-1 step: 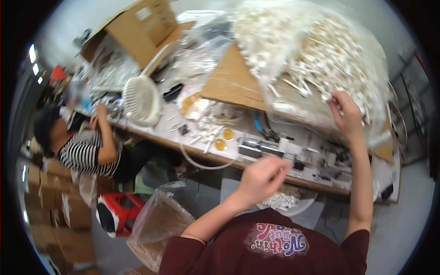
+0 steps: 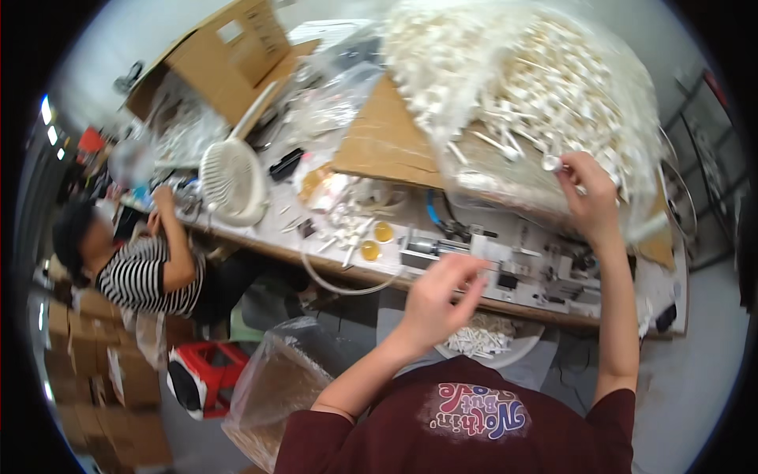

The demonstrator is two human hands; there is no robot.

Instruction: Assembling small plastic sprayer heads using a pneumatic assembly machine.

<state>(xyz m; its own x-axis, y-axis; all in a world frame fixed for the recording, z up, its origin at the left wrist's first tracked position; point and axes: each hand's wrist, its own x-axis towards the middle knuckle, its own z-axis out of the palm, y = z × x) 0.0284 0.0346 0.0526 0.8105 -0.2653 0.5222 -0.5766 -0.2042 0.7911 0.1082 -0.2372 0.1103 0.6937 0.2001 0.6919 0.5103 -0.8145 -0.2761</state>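
My right hand [image 2: 588, 197] is closed in a pinch on a small white plastic piece [image 2: 552, 163] with a round, cup-like end. It is held at the front of a big heap of similar white stick-shaped pieces [image 2: 553, 87] in a clear plastic bag. My left hand [image 2: 442, 300] hovers over the bench's front edge, thumb and fingers brought together. Whatever sits between those fingertips is too small to make out. Just beyond that hand lies a metal bench fixture [image 2: 426, 251] with a cylinder, and more metal parts [image 2: 568, 276] run along to its right.
Loose white pieces [image 2: 347, 231] and two amber discs [image 2: 377, 241] lie left of the fixture. A white fan [image 2: 233, 182] and cardboard box [image 2: 225, 55] stand farther left. Below the bench is a bowl of white sticks [image 2: 478, 341]. A person in a striped shirt [image 2: 154, 265] sits at left.
The view has shifted slightly. My left hand has turned a little, its fingers rising beside the fixture. My right hand keeps its pinch on the white plastic piece.
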